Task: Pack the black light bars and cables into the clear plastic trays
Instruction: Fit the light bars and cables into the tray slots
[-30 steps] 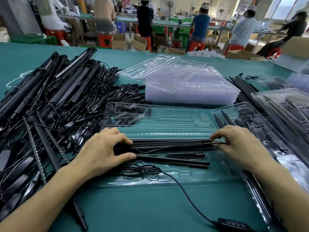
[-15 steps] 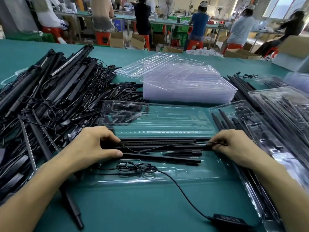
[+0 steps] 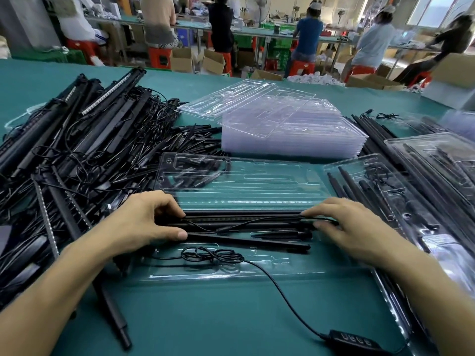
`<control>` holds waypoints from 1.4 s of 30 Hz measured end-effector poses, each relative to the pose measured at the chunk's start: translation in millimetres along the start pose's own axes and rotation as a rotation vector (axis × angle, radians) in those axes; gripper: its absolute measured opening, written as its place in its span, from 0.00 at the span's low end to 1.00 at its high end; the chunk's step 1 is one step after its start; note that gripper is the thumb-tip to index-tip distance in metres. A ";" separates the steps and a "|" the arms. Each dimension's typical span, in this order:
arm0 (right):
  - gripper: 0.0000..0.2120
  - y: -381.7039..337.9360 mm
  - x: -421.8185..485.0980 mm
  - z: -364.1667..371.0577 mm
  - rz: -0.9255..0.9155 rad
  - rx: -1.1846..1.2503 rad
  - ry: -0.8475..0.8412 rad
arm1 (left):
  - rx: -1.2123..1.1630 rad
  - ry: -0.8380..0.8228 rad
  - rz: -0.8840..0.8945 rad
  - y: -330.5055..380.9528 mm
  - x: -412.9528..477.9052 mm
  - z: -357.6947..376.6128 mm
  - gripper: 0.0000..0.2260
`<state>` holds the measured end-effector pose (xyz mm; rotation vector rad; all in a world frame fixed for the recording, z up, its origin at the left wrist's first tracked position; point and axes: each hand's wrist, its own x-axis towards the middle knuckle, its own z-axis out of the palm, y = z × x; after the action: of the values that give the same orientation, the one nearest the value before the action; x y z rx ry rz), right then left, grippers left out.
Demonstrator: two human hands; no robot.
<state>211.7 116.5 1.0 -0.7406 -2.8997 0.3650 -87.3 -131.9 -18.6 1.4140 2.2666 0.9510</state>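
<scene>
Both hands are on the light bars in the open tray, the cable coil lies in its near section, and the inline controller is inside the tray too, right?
No: the head view shows the inline controller lying outside the tray on the green table. Left hand and right hand on the light bars, cable coil in the near section: correct.

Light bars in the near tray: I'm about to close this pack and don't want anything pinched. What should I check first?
1. Light bars lying lengthwise in the clear tray: ok.
2. Bars pressed fully into their channel: cannot tell.
3. Left hand grips one end, right hand presses the other: ok.
4. Coiled cable inside the tray's front pocket: ok.
5. Controller inside the tray: not ok, it lies on the table, its lead trailing over the tray edge.
6. Thin lead clear of the bars: not ok, it crosses them.
</scene>
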 end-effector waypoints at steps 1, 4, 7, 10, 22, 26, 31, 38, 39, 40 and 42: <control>0.11 -3.2 1.4 0.3 -0.017 0.016 -0.016 | -0.005 -0.002 0.001 -0.4 0.1 -0.1 0.14; 0.09 -6.7 3.3 2.7 -0.022 -0.017 -0.020 | 0.005 -0.018 0.020 1.1 -1.7 0.3 0.14; 0.08 -8.2 3.0 6.4 -0.006 -0.093 0.028 | 0.024 -0.044 0.025 3.6 -2.9 -0.1 0.14; 0.08 -11.3 3.8 9.8 -0.019 -0.221 0.019 | 0.101 -0.021 0.063 9.1 -4.1 5.3 0.17; 0.10 -20.0 -7.1 -2.7 0.033 -0.319 0.056 | 0.075 0.024 0.191 16.3 -4.6 26.5 0.08; 0.15 -30.0 -39.4 -20.5 -0.089 0.150 -0.048 | 0.026 0.055 0.217 16.3 -3.2 27.6 0.05; 0.21 -30.9 -83.4 -15.6 -0.111 0.106 -0.532 | -0.007 0.060 0.353 28.7 -8.9 27.1 0.13; 0.21 -37.6 -83.0 -21.2 -0.061 0.186 -0.457 | 0.228 -0.194 0.333 32.6 -14.2 31.5 0.15; 0.20 -39.5 -82.6 -23.6 -0.059 0.244 -0.437 | 0.185 -0.185 0.342 32.9 -14.3 26.6 0.15; 0.19 -41.1 -81.8 -25.0 -0.057 0.301 -0.426 | 0.123 -0.174 0.343 32.7 -14.3 21.2 0.15; 0.17 -46.4 -80.9 -25.4 -0.088 0.385 -0.449 | -0.029 -0.162 0.309 33.3 -14.3 9.1 0.14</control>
<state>265.7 42.8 32.7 -0.5171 -3.0873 1.1716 -52.9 -131.2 -4.0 1.7932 1.9465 0.9136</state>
